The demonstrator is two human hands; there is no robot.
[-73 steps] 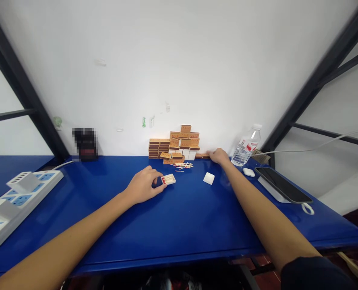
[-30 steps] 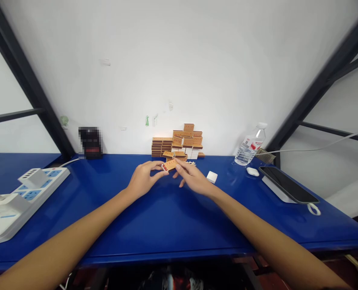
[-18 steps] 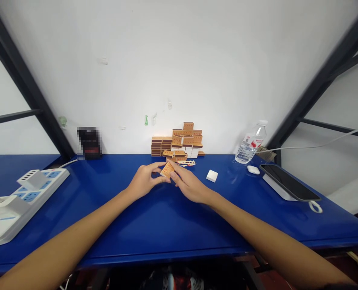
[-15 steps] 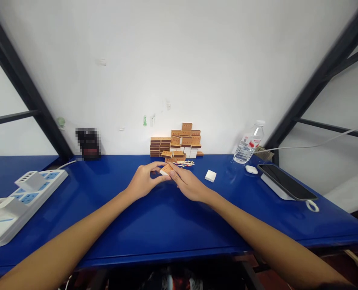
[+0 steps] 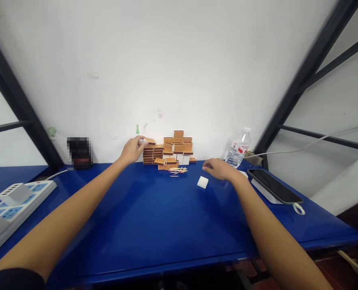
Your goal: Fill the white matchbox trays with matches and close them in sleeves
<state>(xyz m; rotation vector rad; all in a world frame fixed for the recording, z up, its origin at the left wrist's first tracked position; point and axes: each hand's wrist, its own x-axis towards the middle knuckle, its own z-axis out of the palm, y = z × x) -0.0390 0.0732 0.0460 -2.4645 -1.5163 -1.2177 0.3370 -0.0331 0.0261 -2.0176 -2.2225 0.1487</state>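
My left hand [image 5: 133, 149] is closed in a pinch on an orange matchbox [image 5: 150, 141]. It holds the box, slightly tilted, at the top of a neat stack of matchboxes [image 5: 153, 155] against the wall. My right hand [image 5: 217, 168] hovers just behind a small white matchbox tray [image 5: 202, 182]; its fingers are bent, slightly apart, and nothing shows in them. Between the hands stands a pile of matchboxes [image 5: 178, 139], some turned to show white sides. Loose matches [image 5: 179, 170] lie in front of it, one a little apart.
At right stand a water bottle [image 5: 238, 149] and a dark phone [image 5: 274, 186] resting on a white box, with a white cable behind. A white power strip [image 5: 27, 201] with plugs lies at left. A blurred dark object [image 5: 79, 154] stands by the wall.
My left hand has carried the matchbox up and left to the neat stack. My right hand has let go of it and moved right, towards the white tray. The view has shifted slightly.
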